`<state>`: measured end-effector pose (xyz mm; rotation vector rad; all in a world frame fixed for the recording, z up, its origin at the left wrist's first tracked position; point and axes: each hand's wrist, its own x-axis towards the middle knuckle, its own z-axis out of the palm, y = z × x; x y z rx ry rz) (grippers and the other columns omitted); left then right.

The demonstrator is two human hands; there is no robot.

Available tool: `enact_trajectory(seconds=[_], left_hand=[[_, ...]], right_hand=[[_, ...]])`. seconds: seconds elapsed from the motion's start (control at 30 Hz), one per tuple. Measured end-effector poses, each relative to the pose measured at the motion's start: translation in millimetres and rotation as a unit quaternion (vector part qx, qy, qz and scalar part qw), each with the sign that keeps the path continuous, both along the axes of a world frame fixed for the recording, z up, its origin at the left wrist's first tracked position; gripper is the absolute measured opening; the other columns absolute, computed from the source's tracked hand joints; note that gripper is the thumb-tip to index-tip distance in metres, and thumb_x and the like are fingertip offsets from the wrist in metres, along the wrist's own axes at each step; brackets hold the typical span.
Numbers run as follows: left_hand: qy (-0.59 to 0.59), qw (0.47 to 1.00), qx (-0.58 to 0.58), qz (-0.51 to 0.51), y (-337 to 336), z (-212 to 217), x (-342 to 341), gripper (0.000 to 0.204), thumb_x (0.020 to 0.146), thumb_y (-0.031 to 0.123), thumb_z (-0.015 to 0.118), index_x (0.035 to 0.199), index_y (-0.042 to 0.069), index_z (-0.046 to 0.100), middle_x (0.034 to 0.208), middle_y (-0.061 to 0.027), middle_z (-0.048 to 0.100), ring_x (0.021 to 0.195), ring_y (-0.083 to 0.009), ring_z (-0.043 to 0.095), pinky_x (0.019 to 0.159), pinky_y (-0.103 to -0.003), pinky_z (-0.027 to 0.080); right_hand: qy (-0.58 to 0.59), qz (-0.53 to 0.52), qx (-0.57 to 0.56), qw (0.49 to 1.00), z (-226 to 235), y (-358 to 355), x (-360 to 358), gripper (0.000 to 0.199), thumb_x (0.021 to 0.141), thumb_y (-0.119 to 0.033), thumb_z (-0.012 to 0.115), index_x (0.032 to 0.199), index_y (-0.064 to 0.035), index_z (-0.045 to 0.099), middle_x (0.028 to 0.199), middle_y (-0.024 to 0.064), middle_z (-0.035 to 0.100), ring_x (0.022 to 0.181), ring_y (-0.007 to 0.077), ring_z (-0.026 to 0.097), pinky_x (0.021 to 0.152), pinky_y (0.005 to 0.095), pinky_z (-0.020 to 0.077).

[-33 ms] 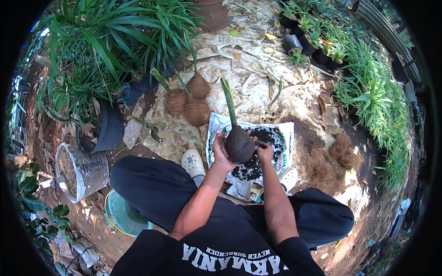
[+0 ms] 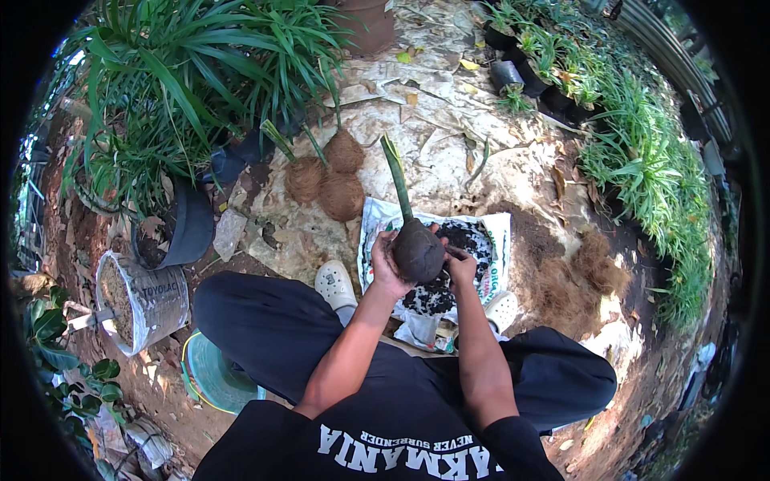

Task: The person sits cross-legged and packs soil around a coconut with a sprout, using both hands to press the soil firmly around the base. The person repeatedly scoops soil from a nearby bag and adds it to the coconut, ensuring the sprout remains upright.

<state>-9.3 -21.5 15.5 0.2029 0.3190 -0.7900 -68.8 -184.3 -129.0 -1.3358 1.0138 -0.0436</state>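
A round, dark ball of packed soil (image 2: 419, 252) with a thick green leaf cutting (image 2: 398, 178) rising from its top is held above a white sack. My left hand (image 2: 387, 268) cups the ball from its left side and underneath. Close against the ball's right side, my right hand (image 2: 460, 266) has its fingers pinched together; whatever they hold is too small to make out. Beneath both hands, the opened white sack (image 2: 501, 232) carries loose black soil mix (image 2: 433, 298) with pale bits.
Several fibre-wrapped balls (image 2: 341, 195) with leaf cuttings sit at the far left. Loose brown fibre (image 2: 565, 287) lies to the right. A green bucket (image 2: 210, 377) and a tipped, soil-filled container (image 2: 152, 301) stand at left. Potted plants (image 2: 642, 172) line the right side.
The leaf cutting's top has tipped very slightly to the left as the ball turned a little. My hands stay in nearly the same place.
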Motion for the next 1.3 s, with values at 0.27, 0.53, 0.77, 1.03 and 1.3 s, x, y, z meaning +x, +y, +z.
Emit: enact_trajectory(seconds=[0.27,0.53,0.77,1.03,1.3], left_hand=[[-0.013,0.994,0.109,0.006,-11.4,-6.6,4.2,0.041,0.092,0.038,0.056,0.118,0.006,0.060,0.119,-0.0170,0.065,0.107,-0.0342,0.065,0.093,-0.048,0.054],[-0.049,0.987,0.152,0.003,-7.7,-17.7,4.6,0.039,0.090,0.033,0.058,0.115,0.002,0.059,0.108,-0.0150,0.067,0.098,-0.0292,0.067,0.092,-0.043,0.054],[-0.024,0.992,0.124,-0.020,-3.9,-19.1,4.2,0.041,0.089,0.034,0.055,0.112,0.000,0.061,0.100,-0.0156,0.069,0.092,-0.0294,0.068,0.089,-0.041,0.054],[-0.065,0.983,0.172,-0.028,-6.5,-5.2,0.1,0.040,0.093,0.030,0.053,0.122,0.005,0.059,0.107,-0.0135,0.069,0.095,-0.0273,0.069,0.088,-0.042,0.056],[-0.213,0.966,0.142,-0.045,-6.7,13.0,-9.4,0.048,0.096,0.016,0.053,0.142,0.008,0.044,0.127,-0.0113,0.060,0.113,-0.0213,0.061,0.099,-0.035,0.049]], right_hand=[[-0.092,-0.111,0.190,0.971,82.5,8.1,-30.3,0.024,0.093,-0.020,0.067,0.104,0.0016,0.067,0.095,0.0099,0.069,0.079,0.0198,0.068,0.069,0.0325,0.0603],[-0.195,-0.030,-0.040,0.980,167.0,38.4,-31.7,0.039,0.096,-0.019,0.064,0.128,0.0011,0.060,0.112,0.0143,0.069,0.096,0.0175,0.066,0.080,0.0335,0.0572],[-0.198,0.172,-0.419,0.870,202.3,77.5,-44.1,0.040,0.092,-0.013,0.063,0.129,0.0024,0.059,0.122,0.0245,0.064,0.116,0.0320,0.063,0.100,0.0368,0.0463],[-0.212,0.082,-0.301,0.926,197.6,49.4,-47.9,0.043,0.081,-0.006,0.077,0.121,-0.0004,0.065,0.111,0.0164,0.070,0.096,0.0218,0.070,0.085,0.0326,0.0545],[-0.169,0.077,0.011,0.983,199.6,31.9,-44.8,0.054,0.080,-0.002,0.078,0.129,0.0056,0.057,0.116,0.0136,0.068,0.102,0.0186,0.065,0.091,0.0303,0.0511]])
